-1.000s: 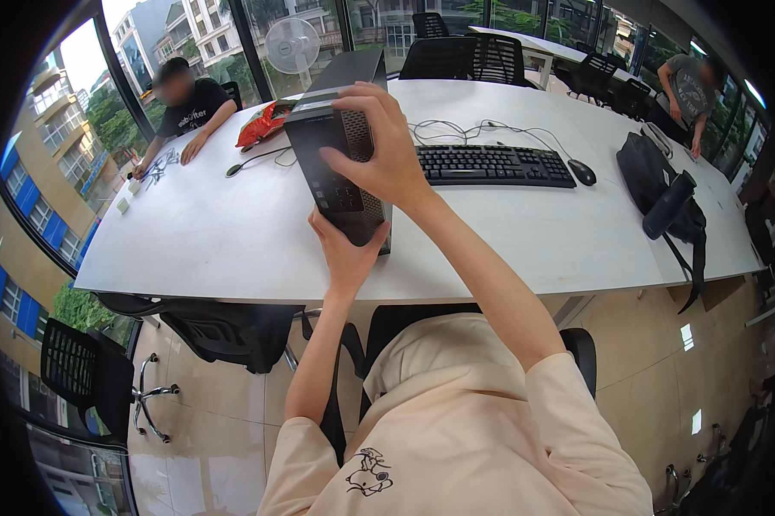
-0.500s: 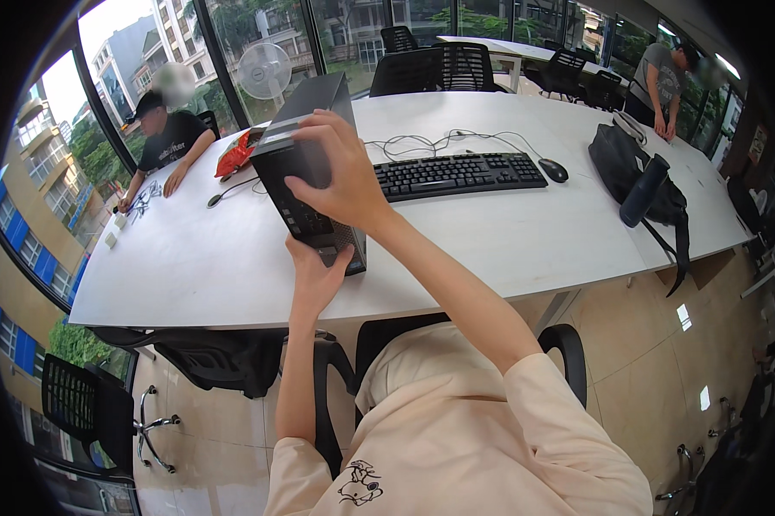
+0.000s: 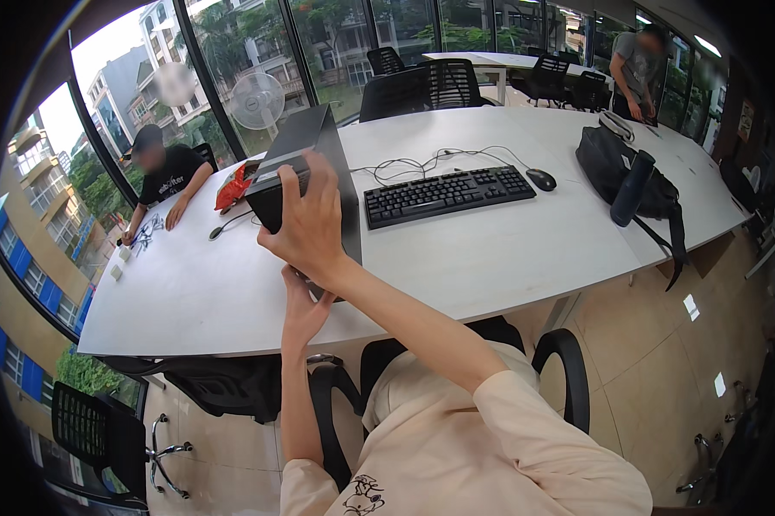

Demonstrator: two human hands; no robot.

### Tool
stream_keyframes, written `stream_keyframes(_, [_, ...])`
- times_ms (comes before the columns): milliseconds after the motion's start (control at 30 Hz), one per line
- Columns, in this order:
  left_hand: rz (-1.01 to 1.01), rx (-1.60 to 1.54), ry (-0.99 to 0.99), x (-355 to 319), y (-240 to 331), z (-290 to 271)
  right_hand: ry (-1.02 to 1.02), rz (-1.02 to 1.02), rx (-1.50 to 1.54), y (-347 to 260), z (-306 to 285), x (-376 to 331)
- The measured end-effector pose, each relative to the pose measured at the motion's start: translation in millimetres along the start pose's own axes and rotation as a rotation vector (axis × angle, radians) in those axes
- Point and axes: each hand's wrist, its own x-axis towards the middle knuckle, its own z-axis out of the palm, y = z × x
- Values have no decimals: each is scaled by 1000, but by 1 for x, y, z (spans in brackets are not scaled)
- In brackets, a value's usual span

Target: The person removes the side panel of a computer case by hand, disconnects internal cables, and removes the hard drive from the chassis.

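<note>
In the head view, a black computer tower (image 3: 340,185) stands by the near edge of the white desk (image 3: 490,267), left of a black keyboard (image 3: 450,196), with its front toward the person and both hands on it. The right hand (image 3: 306,228) is partly open in front of the tower's upper front, fingers bent and spread, thumb apart on the left; whether it grips the casing, I cannot tell. The left hand (image 3: 303,316) is below it, at the tower's lower front, thumb to the right; the right wrist hides part of it, so how far it is closed cannot be told. A black mouse (image 3: 540,179) lies just beside the keyboard, a red packet (image 3: 232,187) just left of the tower. Farther right, a dark bottle (image 3: 633,189) leans on a black backpack (image 3: 595,159). A co-worker in a dark shirt (image 3: 171,176) sits at the desk's left end.
</note>
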Motion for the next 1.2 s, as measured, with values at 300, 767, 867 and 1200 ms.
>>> stream_keyframes(300, [-201,-534,-47,7,13,-16,-101,41,144,22,-51,5])
stream_keyframes(767, [260,-347,766,157,13,1,-334,-144,448,98,-183,27])
stream_keyframes(867, [358,-219,643,179,26,-29,-401,-101,532,122,-197,30])
stream_keyframes(1200, [95,-551,-125,214,45,-94,-492,57,686,147,-216,38])
